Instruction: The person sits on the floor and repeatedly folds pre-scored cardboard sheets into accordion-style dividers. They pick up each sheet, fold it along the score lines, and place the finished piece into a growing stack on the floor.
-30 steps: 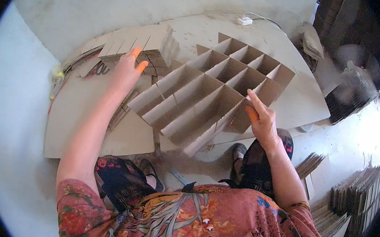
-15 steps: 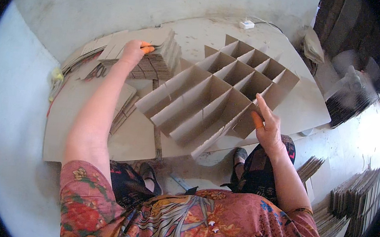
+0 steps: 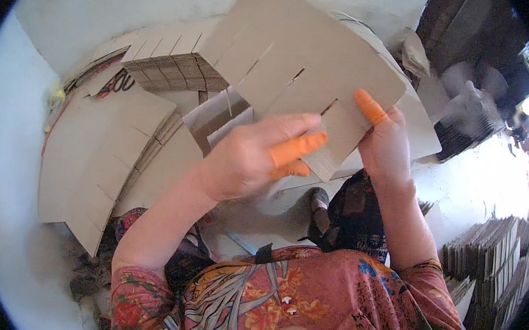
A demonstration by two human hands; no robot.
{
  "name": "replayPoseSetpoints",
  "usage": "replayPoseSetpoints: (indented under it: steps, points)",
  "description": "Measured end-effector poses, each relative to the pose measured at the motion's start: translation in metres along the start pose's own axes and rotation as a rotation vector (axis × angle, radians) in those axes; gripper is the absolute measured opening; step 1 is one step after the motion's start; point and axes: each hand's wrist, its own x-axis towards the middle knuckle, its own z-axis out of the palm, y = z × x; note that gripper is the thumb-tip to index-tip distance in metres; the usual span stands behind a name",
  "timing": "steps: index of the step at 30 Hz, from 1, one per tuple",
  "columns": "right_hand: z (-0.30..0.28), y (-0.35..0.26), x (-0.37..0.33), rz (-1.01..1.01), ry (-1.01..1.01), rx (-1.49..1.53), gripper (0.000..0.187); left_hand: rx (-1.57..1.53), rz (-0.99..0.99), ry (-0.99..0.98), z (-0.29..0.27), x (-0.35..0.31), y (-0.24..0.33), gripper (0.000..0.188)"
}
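A large tan cardboard sheet with a row of narrow slits is held up, tilted, over the table. My right hand grips its right side, the orange-covered thumb lying on the near face. At the lower edge of the sheet is my left hand, slightly blurred, its fingers curled against the cardboard; two of them wear orange covers, and the thumb is hard to make out. Behind and below the sheet a cardboard divider grid shows only its left corner.
A slit cardboard stack stands at the back left, with dark-handled scissors beside it. Flat cardboard sheets lie at the left. More upright bundles stand on the floor at the right. A fan is at the far right.
My left hand has moved from the back-left stack toward the middle. The slit sheet is now raised in front of the grid, and my right hand has left the grid's edge for the sheet.
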Motion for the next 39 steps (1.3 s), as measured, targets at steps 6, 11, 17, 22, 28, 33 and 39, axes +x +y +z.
replayPoseSetpoints:
  steps: [6, 11, 17, 22, 28, 33, 39]
  points:
    - [-0.010, -0.039, -0.030, -0.267, -0.077, -0.333, 0.018, -0.133, -0.562, 0.499, -0.059, -0.005, -0.061, 0.043]
    - [0.007, -0.046, -0.045, -0.255, -0.098, -0.424, 0.020, -0.455, -0.843, 0.447, -0.064, -0.025, -0.092, 0.028]
    - [0.004, -0.032, -0.054, -0.153, -0.103, -0.534, 0.019, -0.431, -0.852, 0.406, -0.076, -0.032, -0.106, 0.018]
    - [0.004, -0.019, -0.056, -0.174, -0.158, -0.385, 0.020, -0.333, -0.865, 0.346, -0.053, -0.042, -0.117, 0.022]
    - [-0.013, 0.044, -0.062, 0.005, -0.148, -0.473, 0.021, -0.401, -0.979, 0.196, -0.043, -0.067, -0.137, 0.023]
    - [-0.017, 0.031, -0.058, -0.108, -0.262, -0.504, 0.030, -0.542, -1.000, 0.481, -0.042, -0.071, -0.134, 0.026]
    - [-0.016, -0.021, -0.055, -0.501, -0.230, -0.717, 0.061, 0.069, -0.614, 0.623, -0.053, -0.065, -0.068, 0.019]
